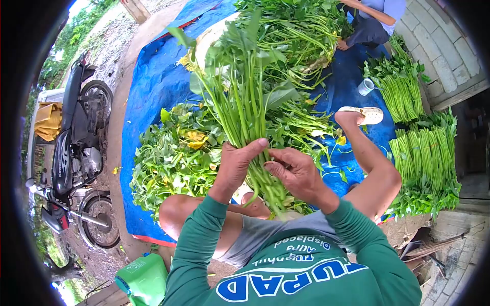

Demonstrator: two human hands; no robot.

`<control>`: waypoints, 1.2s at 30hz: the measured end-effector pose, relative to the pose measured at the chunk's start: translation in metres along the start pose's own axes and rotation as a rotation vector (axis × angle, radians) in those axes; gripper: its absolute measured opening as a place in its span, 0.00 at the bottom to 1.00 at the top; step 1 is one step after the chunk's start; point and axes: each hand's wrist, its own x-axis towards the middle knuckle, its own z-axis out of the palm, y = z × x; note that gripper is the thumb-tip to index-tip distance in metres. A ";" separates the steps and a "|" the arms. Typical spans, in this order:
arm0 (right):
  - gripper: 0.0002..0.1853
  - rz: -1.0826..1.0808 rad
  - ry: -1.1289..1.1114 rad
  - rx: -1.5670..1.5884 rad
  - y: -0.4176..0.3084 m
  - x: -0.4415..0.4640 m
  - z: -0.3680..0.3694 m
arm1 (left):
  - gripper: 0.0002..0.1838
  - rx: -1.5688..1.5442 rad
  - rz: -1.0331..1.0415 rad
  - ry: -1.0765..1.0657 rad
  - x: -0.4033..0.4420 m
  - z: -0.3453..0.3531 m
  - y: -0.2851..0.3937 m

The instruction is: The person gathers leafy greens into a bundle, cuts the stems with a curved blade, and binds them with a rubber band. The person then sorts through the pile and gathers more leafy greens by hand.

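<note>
A bunch of water spinach (235, 109), with long green stems and broad leaves, is held up in front of my body, leaves away from me. My left hand (237, 163) is wrapped round its stems, with the thumb across them. Against the right side of the same stems, my right hand (297, 174) is closed, thumb and fingers bent together at the bunch. Whether a tie lies between those fingers is hidden. The cut stem ends (275, 201) point down toward my lap. Below and left of the bunch lies a loose heap of leafy stems (173, 158).
A blue tarp (153, 81) spreads under more greens (296, 35). Stacked bundles (426, 158) and a white cup (365, 86) are on the right. Another person (372, 23) crouches at the top right. A motorcycle (76, 132) and a green container (145, 278) stand left.
</note>
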 end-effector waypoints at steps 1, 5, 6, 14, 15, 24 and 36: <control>0.18 -0.119 -0.036 -0.127 -0.003 0.008 -0.015 | 0.15 0.035 -0.028 -0.011 0.000 0.000 0.007; 0.35 -0.650 -0.137 -0.621 -0.048 0.053 -0.055 | 0.14 0.137 -0.062 -0.153 -0.004 0.011 0.024; 0.41 -0.738 -0.262 -0.801 -0.058 0.061 -0.059 | 0.15 0.160 -0.048 -0.208 -0.001 0.012 0.024; 0.07 -0.873 -0.463 -1.159 -0.049 0.094 -0.081 | 0.13 0.484 -0.197 -0.663 -0.003 0.030 0.057; 0.05 -0.820 -0.491 -1.153 -0.048 0.090 -0.081 | 0.17 0.546 -0.220 -0.708 0.004 0.020 0.048; 0.05 -0.549 -0.392 -1.289 -0.060 0.078 -0.127 | 0.32 0.590 0.303 0.257 0.032 -0.037 0.077; 0.05 -0.753 -0.426 -1.250 -0.070 0.133 -0.103 | 0.50 0.790 0.225 -0.043 -0.002 0.062 0.038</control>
